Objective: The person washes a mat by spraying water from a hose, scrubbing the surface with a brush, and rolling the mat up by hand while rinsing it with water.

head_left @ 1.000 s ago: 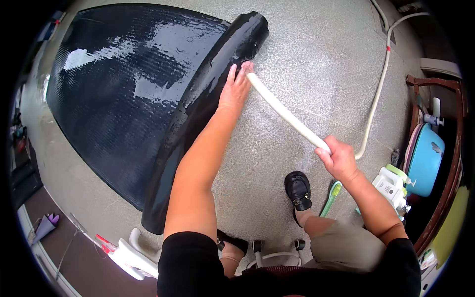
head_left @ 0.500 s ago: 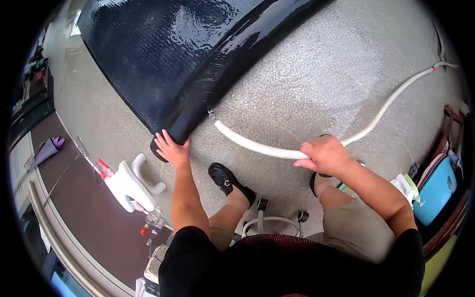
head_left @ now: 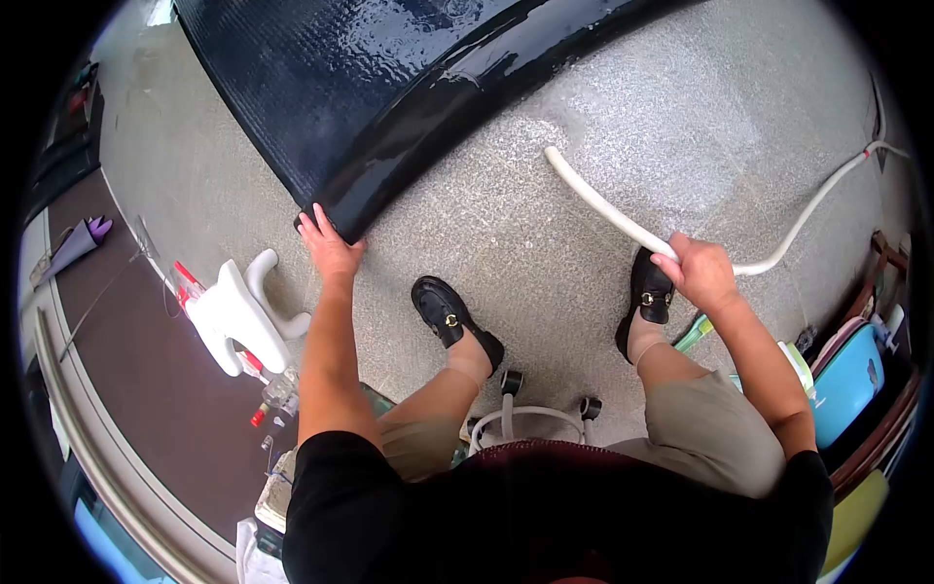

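A wet black ribbed mat (head_left: 282, 88) lies across the floor with its near side curled into a thick roll (head_left: 428, 141). My left hand (head_left: 331, 255) rests on the end of that roll, fingers stretched over it and thumb apart. Wrapped around a white hose (head_left: 608, 209) is my right hand (head_left: 702, 273), closed a short way back from the hose's free end. That end points up and left, apart from the mat. Between my two black shoes (head_left: 452, 316) is bare, speckled floor.
The hose runs right past a red band (head_left: 866, 153). At left stand a white plastic frame (head_left: 233, 316) and a brown surface (head_left: 136, 360) with a purple wrapped bundle (head_left: 78, 243). A wheeled stool base (head_left: 530, 414) is beneath me; a blue board (head_left: 848, 384) leans at right.
The roll's end and my left hand have moved farther from me. My right hand has shifted right with the hose, whose tip has swung away from the mat. Water no longer shows at the tip.
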Demonstrator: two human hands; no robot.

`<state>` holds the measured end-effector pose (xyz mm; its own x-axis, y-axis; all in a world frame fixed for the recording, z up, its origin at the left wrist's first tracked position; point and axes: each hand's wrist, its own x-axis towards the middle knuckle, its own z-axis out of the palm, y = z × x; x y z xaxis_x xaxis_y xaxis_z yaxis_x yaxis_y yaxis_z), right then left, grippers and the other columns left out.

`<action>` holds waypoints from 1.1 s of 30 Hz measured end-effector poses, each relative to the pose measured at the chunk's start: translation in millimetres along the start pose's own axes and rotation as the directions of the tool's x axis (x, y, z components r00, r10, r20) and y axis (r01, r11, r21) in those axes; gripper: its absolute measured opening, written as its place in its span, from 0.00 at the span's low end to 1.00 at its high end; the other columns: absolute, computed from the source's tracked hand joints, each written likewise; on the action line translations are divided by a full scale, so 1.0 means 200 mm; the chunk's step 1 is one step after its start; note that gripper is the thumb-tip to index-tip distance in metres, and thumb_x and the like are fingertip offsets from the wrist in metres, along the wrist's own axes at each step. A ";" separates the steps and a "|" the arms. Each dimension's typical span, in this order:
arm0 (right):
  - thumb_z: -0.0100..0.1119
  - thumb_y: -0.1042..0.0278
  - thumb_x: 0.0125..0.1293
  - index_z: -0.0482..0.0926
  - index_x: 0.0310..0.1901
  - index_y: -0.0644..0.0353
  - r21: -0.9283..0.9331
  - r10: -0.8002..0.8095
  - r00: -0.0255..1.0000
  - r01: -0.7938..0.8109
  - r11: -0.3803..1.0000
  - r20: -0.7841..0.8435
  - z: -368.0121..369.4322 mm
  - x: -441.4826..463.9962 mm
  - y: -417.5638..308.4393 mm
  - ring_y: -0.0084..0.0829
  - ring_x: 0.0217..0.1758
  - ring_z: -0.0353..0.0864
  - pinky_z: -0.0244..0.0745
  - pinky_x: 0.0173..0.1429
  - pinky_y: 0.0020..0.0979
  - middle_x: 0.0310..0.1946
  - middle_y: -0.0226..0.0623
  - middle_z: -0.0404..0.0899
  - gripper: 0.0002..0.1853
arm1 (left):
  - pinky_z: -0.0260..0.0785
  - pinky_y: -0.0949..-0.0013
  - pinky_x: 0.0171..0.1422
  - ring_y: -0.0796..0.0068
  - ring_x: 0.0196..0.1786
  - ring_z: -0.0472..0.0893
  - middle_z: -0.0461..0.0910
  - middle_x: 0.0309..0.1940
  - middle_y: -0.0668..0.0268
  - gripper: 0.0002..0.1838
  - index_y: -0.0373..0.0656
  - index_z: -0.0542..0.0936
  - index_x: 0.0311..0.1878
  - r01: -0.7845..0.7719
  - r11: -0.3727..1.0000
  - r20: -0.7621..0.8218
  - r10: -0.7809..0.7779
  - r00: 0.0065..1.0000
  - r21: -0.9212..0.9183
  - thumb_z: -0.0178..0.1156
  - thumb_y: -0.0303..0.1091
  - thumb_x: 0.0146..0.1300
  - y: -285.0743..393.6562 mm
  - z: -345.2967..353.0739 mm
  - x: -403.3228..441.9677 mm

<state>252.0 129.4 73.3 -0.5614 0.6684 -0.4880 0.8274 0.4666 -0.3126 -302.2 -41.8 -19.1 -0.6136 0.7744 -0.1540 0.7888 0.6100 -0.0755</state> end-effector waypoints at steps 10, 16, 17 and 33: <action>0.53 0.38 0.67 0.74 0.37 0.56 -0.139 -0.016 0.975 0.048 0.989 0.224 0.21 0.05 0.06 0.45 0.38 0.83 0.77 0.42 0.44 0.33 0.40 0.82 0.25 | 0.54 0.57 0.77 0.49 0.74 0.62 0.59 0.72 0.41 0.52 0.42 0.44 0.78 0.104 0.902 0.466 0.115 0.877 -0.419 0.68 0.37 0.59 -0.31 -0.35 -0.39; 0.49 0.37 0.69 0.77 0.56 0.54 0.090 0.160 0.956 -0.186 0.978 0.244 -0.02 0.34 0.18 0.45 0.52 0.81 0.75 0.57 0.42 0.47 0.44 0.83 0.29 | 0.52 0.58 0.77 0.55 0.75 0.60 0.55 0.75 0.45 0.45 0.40 0.47 0.78 0.547 0.312 0.436 -0.360 0.825 -0.777 0.54 0.56 0.70 -0.28 -0.01 -0.53; 0.50 0.37 0.70 0.76 0.58 0.54 0.152 0.213 0.961 -0.241 0.959 0.175 -0.10 0.44 0.23 0.46 0.53 0.80 0.74 0.59 0.43 0.51 0.46 0.82 0.30 | 0.52 0.58 0.77 0.55 0.75 0.60 0.55 0.75 0.45 0.45 0.40 0.47 0.78 0.541 0.292 0.440 -0.345 0.829 -0.789 0.54 0.56 0.70 -0.25 0.05 -0.47; 0.54 0.24 0.56 0.57 0.73 0.69 0.681 0.630 0.573 -0.161 0.714 -0.525 -0.87 1.82 1.03 0.52 0.77 0.56 0.52 0.77 0.42 0.73 0.62 0.56 0.57 | 0.47 0.60 0.78 0.67 0.72 0.65 0.69 0.68 0.64 0.39 0.44 0.68 0.68 0.608 -0.157 0.621 -0.333 0.710 -0.779 0.55 0.66 0.65 -0.39 0.14 0.01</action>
<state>215.7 569.7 -27.7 0.1894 0.9807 -0.0486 0.6943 -0.1687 -0.6997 -364.0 -92.4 -40.7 -0.6759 0.2425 -0.6959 -0.5240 0.5058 0.6852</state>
